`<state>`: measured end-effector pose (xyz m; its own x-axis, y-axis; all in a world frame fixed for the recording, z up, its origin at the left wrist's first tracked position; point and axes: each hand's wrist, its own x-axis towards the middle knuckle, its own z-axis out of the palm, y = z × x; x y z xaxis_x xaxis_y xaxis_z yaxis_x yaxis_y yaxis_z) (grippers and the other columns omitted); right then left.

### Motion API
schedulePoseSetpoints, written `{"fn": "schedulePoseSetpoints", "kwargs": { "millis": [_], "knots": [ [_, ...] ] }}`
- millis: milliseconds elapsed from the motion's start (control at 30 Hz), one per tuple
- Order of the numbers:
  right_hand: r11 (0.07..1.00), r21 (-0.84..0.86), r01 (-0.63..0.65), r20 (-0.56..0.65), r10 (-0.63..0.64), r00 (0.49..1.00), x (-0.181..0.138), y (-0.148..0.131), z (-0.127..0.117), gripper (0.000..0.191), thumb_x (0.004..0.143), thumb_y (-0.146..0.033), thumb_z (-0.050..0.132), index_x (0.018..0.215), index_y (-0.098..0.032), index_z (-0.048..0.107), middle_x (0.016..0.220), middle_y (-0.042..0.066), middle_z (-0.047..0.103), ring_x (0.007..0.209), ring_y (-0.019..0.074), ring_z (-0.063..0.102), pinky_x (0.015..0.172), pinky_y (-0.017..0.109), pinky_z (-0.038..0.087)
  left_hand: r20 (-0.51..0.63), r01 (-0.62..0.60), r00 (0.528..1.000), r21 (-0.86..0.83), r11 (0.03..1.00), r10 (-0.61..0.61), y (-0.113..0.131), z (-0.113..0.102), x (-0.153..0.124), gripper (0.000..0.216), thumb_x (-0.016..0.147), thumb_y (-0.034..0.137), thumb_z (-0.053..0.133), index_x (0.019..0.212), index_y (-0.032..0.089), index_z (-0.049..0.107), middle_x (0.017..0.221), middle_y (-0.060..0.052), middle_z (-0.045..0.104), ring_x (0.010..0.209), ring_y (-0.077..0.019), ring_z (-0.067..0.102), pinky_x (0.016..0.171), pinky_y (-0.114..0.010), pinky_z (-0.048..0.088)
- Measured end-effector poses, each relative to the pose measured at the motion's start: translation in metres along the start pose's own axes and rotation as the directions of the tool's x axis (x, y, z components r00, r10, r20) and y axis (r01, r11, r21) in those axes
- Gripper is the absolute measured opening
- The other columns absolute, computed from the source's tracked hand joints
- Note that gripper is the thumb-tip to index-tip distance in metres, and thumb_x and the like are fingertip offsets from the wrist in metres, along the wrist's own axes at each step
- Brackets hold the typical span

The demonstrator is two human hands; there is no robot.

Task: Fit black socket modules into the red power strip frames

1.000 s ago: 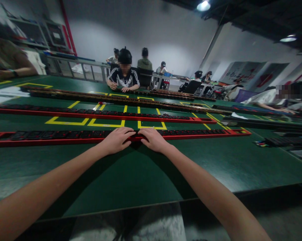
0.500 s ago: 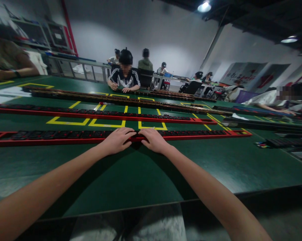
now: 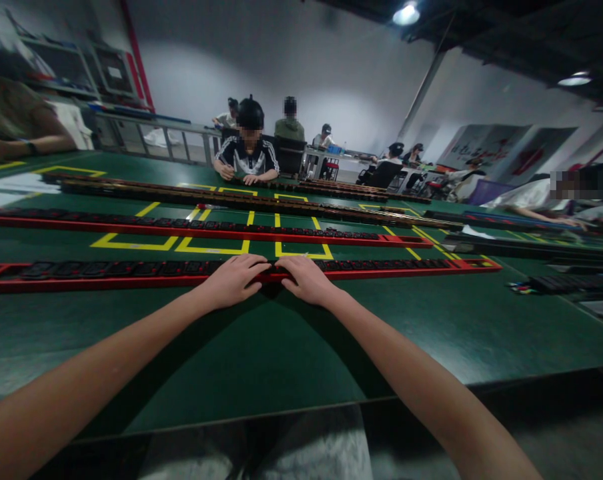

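A long red strip [image 3: 391,268] fitted with a row of black socket modules lies across the green table [image 3: 261,347] in front of me. My left hand [image 3: 234,279] and my right hand [image 3: 306,278] rest side by side on the middle of this strip. Both hands have their fingers curled down over its black modules, fingertips nearly meeting. What lies under the fingers is hidden.
A second red strip [image 3: 206,230] lies farther back over yellow floor-tape boxes [image 3: 211,245]. Darker strips [image 3: 261,199] run beyond it. A person in a striped top [image 3: 247,157] sits across the table; other people sit at the left, right and back. Loose black parts [image 3: 556,283] lie at the right.
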<state>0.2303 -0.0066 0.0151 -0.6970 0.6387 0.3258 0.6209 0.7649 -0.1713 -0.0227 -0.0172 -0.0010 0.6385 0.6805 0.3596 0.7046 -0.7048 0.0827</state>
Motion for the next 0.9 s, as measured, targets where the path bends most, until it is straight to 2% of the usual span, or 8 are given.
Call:
{"fn": "schedulePoseSetpoints", "kwargs": {
  "millis": [133, 300, 500, 667, 800, 900],
  "knots": [
    [0.998, 0.025, -0.056, -0.010, 0.056, 0.998, -0.0006, 0.0003, 0.0008, 0.050, 0.097, -0.021, 0.064, 0.146, -0.016, 0.052, 0.143, 0.018, 0.064, 0.135, 0.0316, 0.059, 0.115, 0.056, 0.044, 0.004, 0.000, 1.000, 0.006, 1.000, 0.000, 0.0006, -0.0009, -0.0002, 0.046, 0.098, 0.030, 0.055, 0.141, 0.016, 0.062, 0.144, -0.017, 0.062, 0.133, -0.0333, 0.057, 0.112, -0.054, 0.048],
    [1.000, -0.006, 0.015, 0.015, -0.014, 1.000, -0.0005, 0.0005, -0.0007, 0.038, 0.098, -0.019, 0.061, 0.137, -0.019, 0.060, 0.141, 0.015, 0.066, 0.135, 0.0314, 0.058, 0.114, 0.056, 0.044, 0.017, 0.002, 1.000, 0.007, 1.000, -0.002, 0.0000, -0.0014, -0.0004, 0.049, 0.099, 0.031, 0.054, 0.145, 0.016, 0.059, 0.147, -0.017, 0.060, 0.133, -0.0328, 0.056, 0.114, -0.054, 0.046],
    [0.999, 0.027, -0.043, -0.009, 0.043, 0.999, -0.0006, -0.0003, -0.0003, 0.049, 0.098, -0.020, 0.062, 0.146, -0.019, 0.052, 0.144, 0.016, 0.063, 0.135, 0.0305, 0.059, 0.114, 0.055, 0.044, 0.016, 0.007, 1.000, 0.006, 1.000, -0.007, -0.0006, -0.0006, -0.0008, 0.047, 0.098, 0.030, 0.055, 0.142, 0.016, 0.061, 0.145, -0.016, 0.061, 0.134, -0.0323, 0.056, 0.114, -0.052, 0.046],
    [1.000, -0.019, 0.016, 0.018, -0.015, 1.000, 0.0010, 0.0009, 0.0003, 0.036, 0.097, -0.017, 0.062, 0.133, -0.018, 0.062, 0.140, 0.015, 0.066, 0.134, 0.0309, 0.058, 0.113, 0.053, 0.044, 0.013, 0.008, 1.000, -0.002, 1.000, -0.008, 0.0002, -0.0003, -0.0006, 0.049, 0.097, 0.029, 0.057, 0.144, 0.017, 0.059, 0.147, -0.016, 0.060, 0.135, -0.0325, 0.055, 0.114, -0.052, 0.046],
    [1.000, 0.011, -0.007, -0.008, 0.008, 1.000, 0.0003, 0.0016, 0.0007, 0.041, 0.098, -0.019, 0.063, 0.139, -0.018, 0.057, 0.139, 0.015, 0.066, 0.132, 0.0299, 0.060, 0.112, 0.053, 0.045, 0.022, 0.009, 1.000, 0.018, 1.000, -0.010, 0.0006, -0.0004, -0.0001, 0.048, 0.098, 0.030, 0.056, 0.144, 0.017, 0.060, 0.146, -0.016, 0.060, 0.135, -0.0320, 0.055, 0.115, -0.051, 0.045],
    [1.000, 0.002, 0.011, -0.001, -0.011, 1.000, -0.0002, 0.0014, 0.0000, 0.038, 0.098, -0.019, 0.062, 0.136, -0.020, 0.060, 0.138, 0.014, 0.066, 0.132, 0.0298, 0.059, 0.112, 0.053, 0.045, 0.024, 0.003, 1.000, 0.024, 1.000, -0.004, -0.0003, -0.0005, -0.0002, 0.049, 0.099, 0.031, 0.054, 0.145, 0.017, 0.059, 0.147, -0.015, 0.060, 0.136, -0.0322, 0.055, 0.115, -0.051, 0.045]
  ]
}}
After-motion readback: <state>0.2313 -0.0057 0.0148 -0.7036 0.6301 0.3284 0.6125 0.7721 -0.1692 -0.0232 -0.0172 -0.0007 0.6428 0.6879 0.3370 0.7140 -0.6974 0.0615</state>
